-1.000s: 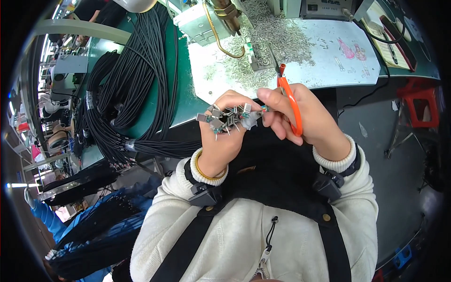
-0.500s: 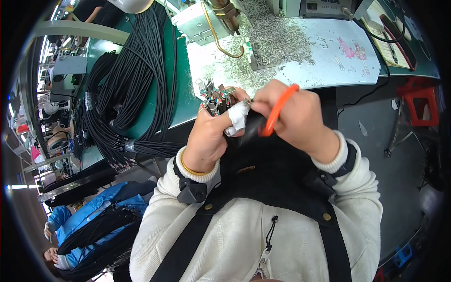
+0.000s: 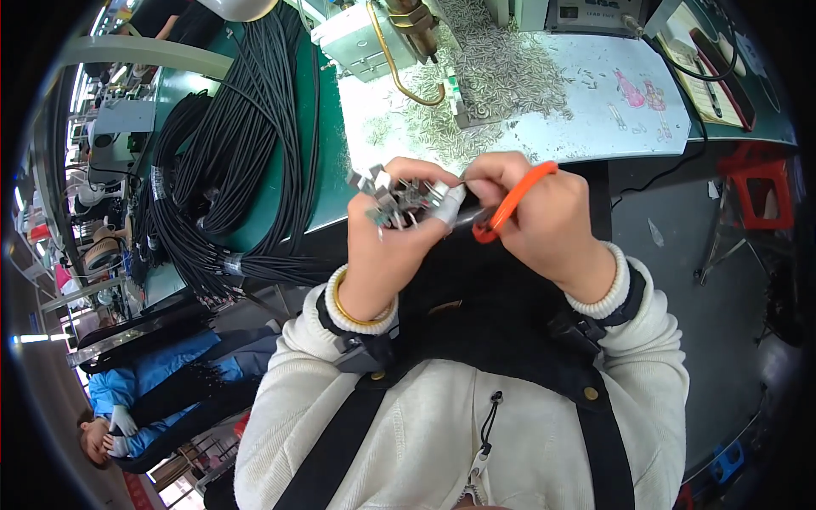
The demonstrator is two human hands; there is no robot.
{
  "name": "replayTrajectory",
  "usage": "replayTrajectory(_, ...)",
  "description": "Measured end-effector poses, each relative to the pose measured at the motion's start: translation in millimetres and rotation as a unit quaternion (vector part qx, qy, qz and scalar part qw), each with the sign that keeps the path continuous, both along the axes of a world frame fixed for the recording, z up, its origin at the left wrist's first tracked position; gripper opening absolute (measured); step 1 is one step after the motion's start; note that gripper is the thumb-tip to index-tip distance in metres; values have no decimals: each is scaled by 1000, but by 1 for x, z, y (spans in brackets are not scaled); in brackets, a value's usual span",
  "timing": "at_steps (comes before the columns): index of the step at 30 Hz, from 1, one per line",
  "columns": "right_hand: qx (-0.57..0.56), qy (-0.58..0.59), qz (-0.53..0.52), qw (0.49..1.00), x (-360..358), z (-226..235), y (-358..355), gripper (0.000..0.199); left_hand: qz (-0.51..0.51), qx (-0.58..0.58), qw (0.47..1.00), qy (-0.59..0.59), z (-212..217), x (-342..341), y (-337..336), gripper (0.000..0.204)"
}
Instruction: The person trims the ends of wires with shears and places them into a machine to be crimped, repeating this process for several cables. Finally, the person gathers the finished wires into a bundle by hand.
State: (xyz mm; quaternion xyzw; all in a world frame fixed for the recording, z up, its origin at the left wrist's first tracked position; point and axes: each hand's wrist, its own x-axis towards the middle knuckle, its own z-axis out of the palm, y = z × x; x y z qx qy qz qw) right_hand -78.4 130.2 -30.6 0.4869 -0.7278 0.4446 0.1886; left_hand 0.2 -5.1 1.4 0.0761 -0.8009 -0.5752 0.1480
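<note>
My left hand (image 3: 380, 246) is closed around a bunch of small silvery metal connectors (image 3: 398, 202) with bits of green on them. White wrapping (image 3: 450, 204) covers its thumb, which presses toward the index fingertip. Close beside it, my right hand (image 3: 548, 221) grips a tool with orange handles (image 3: 516, 200); the tool's working end is hard to make out. The fingertips of both hands almost meet at a tiny thin piece, too small to name. Both hands are above my black apron (image 3: 476, 297), just short of the bench edge.
A white work surface (image 3: 586, 136) carries a heap of small metal pieces (image 3: 501, 76) under a bench machine (image 3: 416, 34). Coils of black cable (image 3: 255, 127) lie on the green bench at left. A red stool (image 3: 761, 195) stands right; a person in blue (image 3: 161, 365) is lower left.
The connector bunch has turned in my left hand and its wrapped thumb has shifted right. My right hand has moved slightly right, still with the orange-handled tool. The person in blue has shifted.
</note>
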Motion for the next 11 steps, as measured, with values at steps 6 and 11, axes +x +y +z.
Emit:
replayTrajectory(6, -139, -552, 141, 810, 8, 1, -3, 14, 27, 164, 983, -74, -2, -2, -1, 12)
replayTrajectory(11, -34, -603, 128, 787, 6, 18, 6, 22, -56, 358, 920, -151, -10, 0, -22, 17)
